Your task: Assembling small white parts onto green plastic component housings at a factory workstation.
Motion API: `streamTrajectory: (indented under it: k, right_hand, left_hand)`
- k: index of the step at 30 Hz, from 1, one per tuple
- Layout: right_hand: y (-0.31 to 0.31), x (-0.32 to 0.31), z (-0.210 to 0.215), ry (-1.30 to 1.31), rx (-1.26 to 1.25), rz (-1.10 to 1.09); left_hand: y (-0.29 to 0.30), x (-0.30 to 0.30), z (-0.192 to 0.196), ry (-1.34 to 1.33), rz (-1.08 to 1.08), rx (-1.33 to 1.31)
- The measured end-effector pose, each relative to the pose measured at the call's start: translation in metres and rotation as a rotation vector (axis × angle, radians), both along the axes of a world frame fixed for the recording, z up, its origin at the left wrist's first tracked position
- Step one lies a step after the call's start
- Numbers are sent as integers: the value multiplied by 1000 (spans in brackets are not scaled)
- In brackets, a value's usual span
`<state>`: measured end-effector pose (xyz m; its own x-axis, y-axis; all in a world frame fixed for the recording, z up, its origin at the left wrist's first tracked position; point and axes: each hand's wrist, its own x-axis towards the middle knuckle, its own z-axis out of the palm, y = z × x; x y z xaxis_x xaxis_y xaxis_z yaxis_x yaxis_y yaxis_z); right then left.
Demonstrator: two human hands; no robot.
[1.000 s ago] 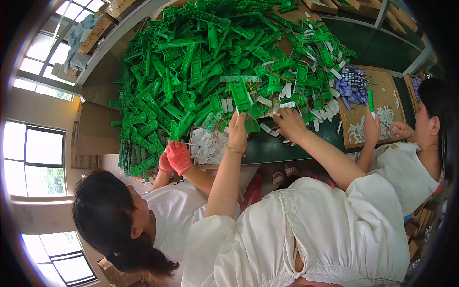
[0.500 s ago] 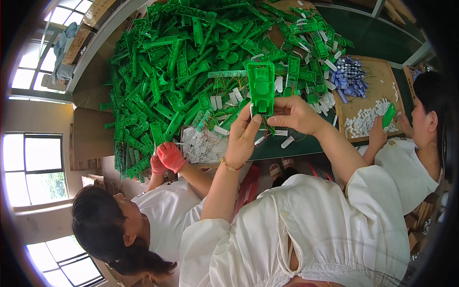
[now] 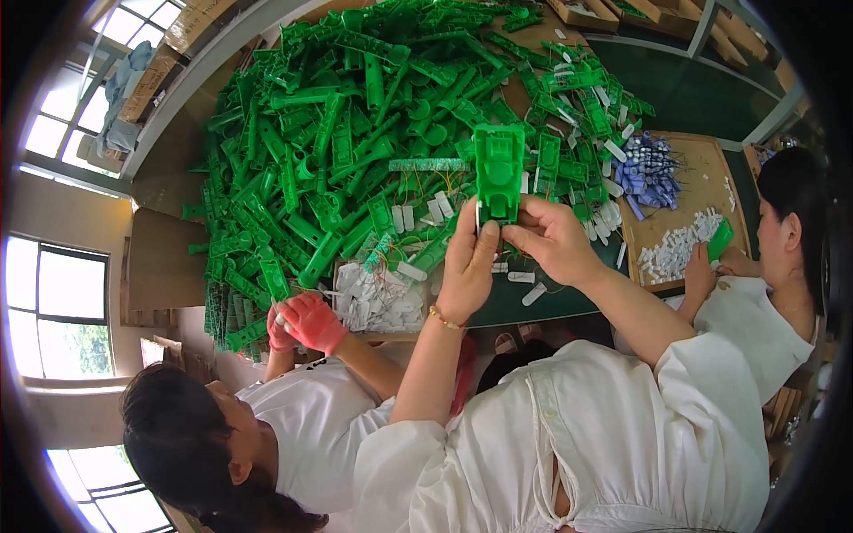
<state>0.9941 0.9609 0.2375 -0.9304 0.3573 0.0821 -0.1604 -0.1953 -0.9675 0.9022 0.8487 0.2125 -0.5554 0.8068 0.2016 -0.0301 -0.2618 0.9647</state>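
Observation:
Between my two hands, upright above the table, is a green plastic housing (image 3: 498, 169) with moulded hollows facing me. My left hand (image 3: 471, 262) grips its lower left edge, thumb in front and fingers behind. At the lower right edge, my right hand (image 3: 555, 242) closes on the same housing with thumb and fingers. A narrow white strip shows along the left side by my left fingers; what it is I cannot make out. Behind the housing lie small white oblong parts (image 3: 435, 210) with thin wires, and a strip of green circuit boards (image 3: 429, 165).
A large heap of green plastic housings (image 3: 355, 115) covers the table's left and middle. White small parts (image 3: 382, 298) lie in a tray. At right, a board (image 3: 711, 169) holds purple wired parts (image 3: 649, 173). Co-workers sit on both sides; the left one's red-gloved hands (image 3: 306, 322) hold a green piece.
My hands and the housing sit slightly further right and lower in the picture, still in the same grip. The left co-worker's gloved hands have shifted down and left with their green piece.

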Motion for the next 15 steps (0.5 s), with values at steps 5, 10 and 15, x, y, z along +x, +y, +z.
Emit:
streamTrajectory:
  k: [5, 10, 15]
  right_hand:
    - [5, 12, 14, -34, -14, 16]
    - [5, 12, 13, 32, 52, -97]
    - [5, 11, 22, 0, 121, -157]
  left_hand:
    - [-1, 12, 17, -37, -29, 24]
    - [4, 23, 18, 116, 99, 12]
    - [2, 26, 26, 101, 115, -4]
